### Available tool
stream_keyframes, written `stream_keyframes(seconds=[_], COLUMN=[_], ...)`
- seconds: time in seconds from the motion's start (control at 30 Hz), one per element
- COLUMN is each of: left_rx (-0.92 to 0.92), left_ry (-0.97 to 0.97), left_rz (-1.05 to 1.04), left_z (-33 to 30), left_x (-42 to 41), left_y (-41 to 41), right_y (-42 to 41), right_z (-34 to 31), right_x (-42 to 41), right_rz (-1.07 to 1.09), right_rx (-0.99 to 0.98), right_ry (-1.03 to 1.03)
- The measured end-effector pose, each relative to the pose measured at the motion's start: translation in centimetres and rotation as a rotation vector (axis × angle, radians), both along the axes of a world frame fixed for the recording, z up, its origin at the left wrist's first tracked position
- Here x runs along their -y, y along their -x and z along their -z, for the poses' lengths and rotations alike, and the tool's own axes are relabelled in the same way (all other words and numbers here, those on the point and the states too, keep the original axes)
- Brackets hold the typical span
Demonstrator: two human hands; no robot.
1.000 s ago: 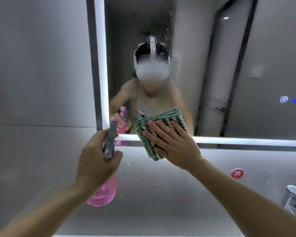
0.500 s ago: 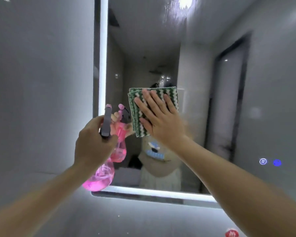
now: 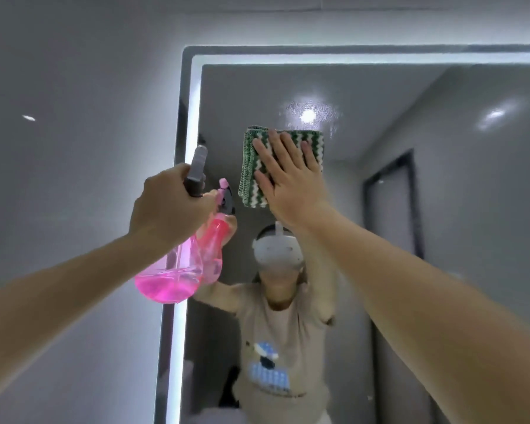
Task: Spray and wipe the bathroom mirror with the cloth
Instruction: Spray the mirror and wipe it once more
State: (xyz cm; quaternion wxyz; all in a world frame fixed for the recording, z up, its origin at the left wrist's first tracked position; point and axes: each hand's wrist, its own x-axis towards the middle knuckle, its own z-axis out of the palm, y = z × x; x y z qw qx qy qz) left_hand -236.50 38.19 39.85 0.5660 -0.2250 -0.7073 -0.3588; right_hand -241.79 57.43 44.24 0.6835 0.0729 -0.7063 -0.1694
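Observation:
The bathroom mirror (image 3: 380,96) has a lit white border and fills the right of the view. My right hand (image 3: 288,175) presses a folded green-and-white zigzag cloth (image 3: 251,166) flat against the upper part of the glass, fingers straight and spread. A patch of spray droplets (image 3: 325,110) sits on the glass just above the cloth. My left hand (image 3: 169,206) grips the neck of a pink spray bottle (image 3: 169,280) with a grey nozzle, held beside the mirror's left edge with its nozzle pointing up.
A grey tiled wall (image 3: 74,148) lies left of the mirror. The mirror's lit left strip (image 3: 193,123) and top strip frame the glass. The reflection shows a person wearing a headset and a dark doorway at the right.
My right hand has slid the cloth up the glass from the mirror's bottom edge to near its top. My view and the left hand with the bottle rose along with it.

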Motion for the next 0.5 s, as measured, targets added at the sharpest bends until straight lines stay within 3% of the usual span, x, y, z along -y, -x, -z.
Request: stream_keyframes(seconds=[0.1, 0.33, 0.5], left_rx=[-0.033, -0.171, -0.166], left_ry=[-0.018, 0.040, 0.064], left_rz=[0.001, -0.051, -0.076], left_z=[-2.4, -5.6, -7.3], left_x=[-0.4, -1.0, -0.5], left_y=[0.1, 1.2, 1.8], right_y=[-0.2, -0.5, -0.5], right_z=[-3.2, -9.9, -14.2], right_x=[-0.1, 0.4, 0.9], right_rz=[0.011, -0.025, -0.051], right_rx=[0.153, 0.169, 0.185], right_ry=[0.037, 0.031, 0.066])
